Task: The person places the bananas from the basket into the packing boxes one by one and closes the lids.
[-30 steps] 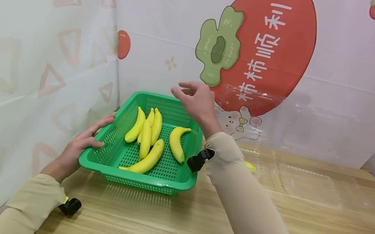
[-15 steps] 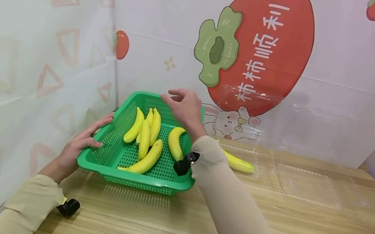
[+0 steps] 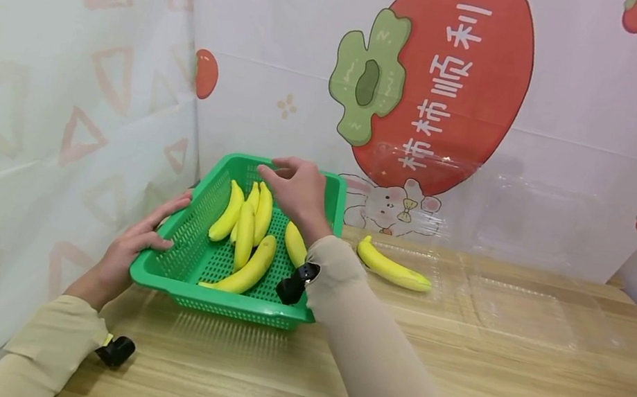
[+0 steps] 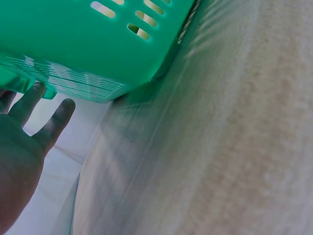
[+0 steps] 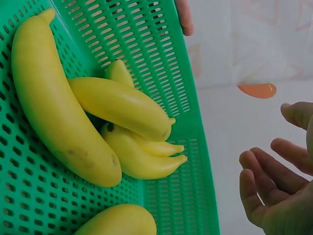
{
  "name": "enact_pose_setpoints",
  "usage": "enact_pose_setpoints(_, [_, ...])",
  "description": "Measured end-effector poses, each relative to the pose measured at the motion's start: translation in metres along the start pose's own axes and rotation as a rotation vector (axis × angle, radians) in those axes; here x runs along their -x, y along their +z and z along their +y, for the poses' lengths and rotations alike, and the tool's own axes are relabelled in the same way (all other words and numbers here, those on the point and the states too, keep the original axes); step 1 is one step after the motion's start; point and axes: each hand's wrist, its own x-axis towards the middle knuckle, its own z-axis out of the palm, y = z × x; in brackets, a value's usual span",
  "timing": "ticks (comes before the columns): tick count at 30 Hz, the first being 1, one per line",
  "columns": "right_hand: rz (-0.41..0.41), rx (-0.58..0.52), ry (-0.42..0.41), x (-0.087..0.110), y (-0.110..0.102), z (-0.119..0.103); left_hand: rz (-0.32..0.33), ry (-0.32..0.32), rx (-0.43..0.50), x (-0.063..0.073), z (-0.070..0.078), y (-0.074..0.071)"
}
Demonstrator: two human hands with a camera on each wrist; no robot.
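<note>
A green perforated basket (image 3: 238, 302) on the wooden table holds several yellow bananas (image 3: 246, 232). At its left rim, my left hand (image 3: 125, 257) rests with fairly straight fingers against the side; the left wrist view shows the fingers (image 4: 55, 123) spread below the rim. My right hand (image 3: 299, 194) is over the basket's far part, above the bananas, with fingers loosely bent and nothing between them. The right wrist view shows a gap between this hand (image 5: 283, 186) and the bananas (image 5: 63, 107). My right forearm partly hides one banana (image 3: 295, 244) at the basket's right side.
Right of the basket, one banana (image 3: 394, 272) lies in a clear plastic container (image 3: 449, 266) with its lid raised. Beside it stands another clear container (image 3: 527, 314). A printed cloth wall (image 3: 295, 33) closes off the back, and another cloth (image 3: 43, 180) runs along the left.
My right hand has moved left and down, from the basket's far right corner to over its far part. The banana in the clear container has come into view. My left hand stays at the rim.
</note>
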Motion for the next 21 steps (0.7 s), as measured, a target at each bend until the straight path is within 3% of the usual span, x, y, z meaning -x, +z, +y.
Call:
enact_pose_setpoints(6, [0.004,0.013,0.032,0.0,0.001,0.004,-0.009,-0.001,0.016,-0.001,0.0,-0.001])
enact_pose_setpoints(21, [-0.011,0.099,0.213,-0.004,0.002,0.014,-0.006,-0.01,0.021,-0.001,-0.002,-0.002])
